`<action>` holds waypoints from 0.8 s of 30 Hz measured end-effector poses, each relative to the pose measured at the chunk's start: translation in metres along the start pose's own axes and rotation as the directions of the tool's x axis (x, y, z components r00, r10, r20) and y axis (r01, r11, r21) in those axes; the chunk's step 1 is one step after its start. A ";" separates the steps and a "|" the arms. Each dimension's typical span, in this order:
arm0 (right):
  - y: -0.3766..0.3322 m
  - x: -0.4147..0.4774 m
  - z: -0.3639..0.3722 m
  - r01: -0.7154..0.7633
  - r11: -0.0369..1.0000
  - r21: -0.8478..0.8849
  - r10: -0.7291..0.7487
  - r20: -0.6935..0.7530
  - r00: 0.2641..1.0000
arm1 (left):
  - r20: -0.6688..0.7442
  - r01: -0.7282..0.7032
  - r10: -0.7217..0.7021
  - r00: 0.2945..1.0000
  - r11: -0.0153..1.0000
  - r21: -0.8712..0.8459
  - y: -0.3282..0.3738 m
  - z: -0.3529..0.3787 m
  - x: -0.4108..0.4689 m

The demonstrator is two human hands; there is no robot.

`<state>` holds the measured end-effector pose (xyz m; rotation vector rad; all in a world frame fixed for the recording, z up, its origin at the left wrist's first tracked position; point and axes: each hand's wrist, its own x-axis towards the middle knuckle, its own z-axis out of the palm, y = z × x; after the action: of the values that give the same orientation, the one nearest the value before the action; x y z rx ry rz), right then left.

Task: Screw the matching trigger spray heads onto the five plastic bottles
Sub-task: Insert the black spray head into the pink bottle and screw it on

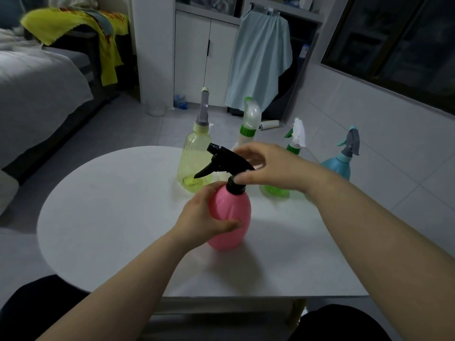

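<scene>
The pink bottle (232, 215) stands upright near the middle of the round white surface (110, 212), with the left hand (206, 215) wrapped around its left side, thumb across the front. A black trigger spray head (225, 163) sits on its neck, nozzle pointing left. The right hand (268, 167) reaches in from the right, its fingertips (240, 178) closed on the black collar just above the left hand. Behind stand four more bottles with heads on: a yellow bottle (194, 163), a white bottle with a green collar (248, 124), a green bottle (275, 190) partly hidden by the right hand, and a blue bottle (339, 166) furthest right.
</scene>
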<state>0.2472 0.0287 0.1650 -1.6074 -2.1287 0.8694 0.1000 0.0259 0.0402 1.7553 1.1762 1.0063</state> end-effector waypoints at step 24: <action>0.040 0.002 0.069 0.192 0.909 0.369 0.015 -0.490 0.871 | 0.009 -0.021 0.021 1.000 1.000 0.003 -0.009 0.005 0.004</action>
<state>0.2353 0.0186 0.0871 -1.3201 -1.5347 0.7219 0.1030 0.0311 0.0312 1.7756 1.1571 1.0087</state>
